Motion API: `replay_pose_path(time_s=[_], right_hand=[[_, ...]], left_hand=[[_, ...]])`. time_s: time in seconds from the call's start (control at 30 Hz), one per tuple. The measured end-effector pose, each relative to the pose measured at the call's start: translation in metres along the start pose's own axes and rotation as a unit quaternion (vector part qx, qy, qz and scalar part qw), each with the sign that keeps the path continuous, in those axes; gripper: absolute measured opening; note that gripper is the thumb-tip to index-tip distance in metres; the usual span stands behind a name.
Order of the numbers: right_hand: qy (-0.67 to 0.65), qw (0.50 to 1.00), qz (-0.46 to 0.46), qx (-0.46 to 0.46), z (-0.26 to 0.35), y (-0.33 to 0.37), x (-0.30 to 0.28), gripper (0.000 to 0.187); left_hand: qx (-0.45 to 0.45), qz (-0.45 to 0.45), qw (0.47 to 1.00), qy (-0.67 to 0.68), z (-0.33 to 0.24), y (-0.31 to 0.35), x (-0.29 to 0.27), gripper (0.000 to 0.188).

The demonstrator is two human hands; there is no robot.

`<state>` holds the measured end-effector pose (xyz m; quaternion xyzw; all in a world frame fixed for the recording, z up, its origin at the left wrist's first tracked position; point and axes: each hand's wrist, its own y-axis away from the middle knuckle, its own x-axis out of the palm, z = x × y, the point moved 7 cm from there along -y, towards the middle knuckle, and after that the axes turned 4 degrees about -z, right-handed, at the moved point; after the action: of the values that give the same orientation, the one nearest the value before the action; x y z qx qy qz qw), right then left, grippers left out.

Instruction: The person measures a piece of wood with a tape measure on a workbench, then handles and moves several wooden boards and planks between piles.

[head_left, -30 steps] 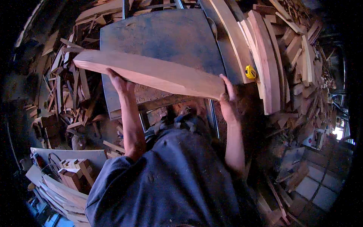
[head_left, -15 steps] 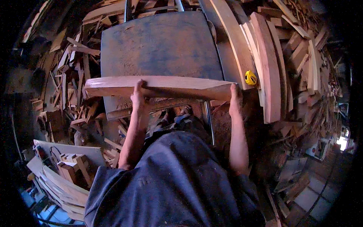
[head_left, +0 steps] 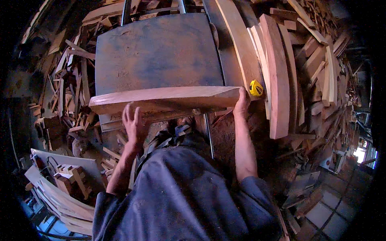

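Observation:
A long, thick wooden board [head_left: 173, 94] lies crosswise in front of me, over the near edge of the dusty flat machine table [head_left: 157, 52]. Its top face is pale, and the face toward me is darker. My right hand [head_left: 241, 104] grips the board's right end, with the thumb up against the end. Below the left part of the board is my left hand [head_left: 133, 122], its fingers spread and their tips close to the near face. Whether those fingertips touch the wood I cannot tell.
A yellow tape measure [head_left: 256, 88] lies right of the board's end. Long planks [head_left: 277, 76] stand in a row beyond it. Heaps of offcuts [head_left: 74, 84] lie left and right. Curved wooden pieces [head_left: 60, 201] are stacked at lower left. A metal rail [head_left: 208, 136] runs below the board.
My left hand has let go of the board and drawn back toward me, its fingers spreading. The board's right end has shifted slightly left with my right hand as the whole view moved.

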<state>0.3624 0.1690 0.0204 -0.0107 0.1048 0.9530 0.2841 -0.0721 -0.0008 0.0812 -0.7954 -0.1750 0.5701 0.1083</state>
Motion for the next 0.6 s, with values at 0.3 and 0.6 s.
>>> replay_pose_path(time_s=[0.3, 0.6], right_hand=[[0.159, 0.987, -0.012, 0.032, 0.009, 0.001, 0.007, 0.064], [0.423, 0.864, -0.033, -0.272, 0.037, -0.028, 0.019, 0.036]], left_hand=[[0.142, 0.096, 0.982, -0.073, 0.040, -0.034, 0.015, 0.076], [0.177, 0.217, 0.959, -0.044, 0.065, -0.095, 0.059, 0.095]])
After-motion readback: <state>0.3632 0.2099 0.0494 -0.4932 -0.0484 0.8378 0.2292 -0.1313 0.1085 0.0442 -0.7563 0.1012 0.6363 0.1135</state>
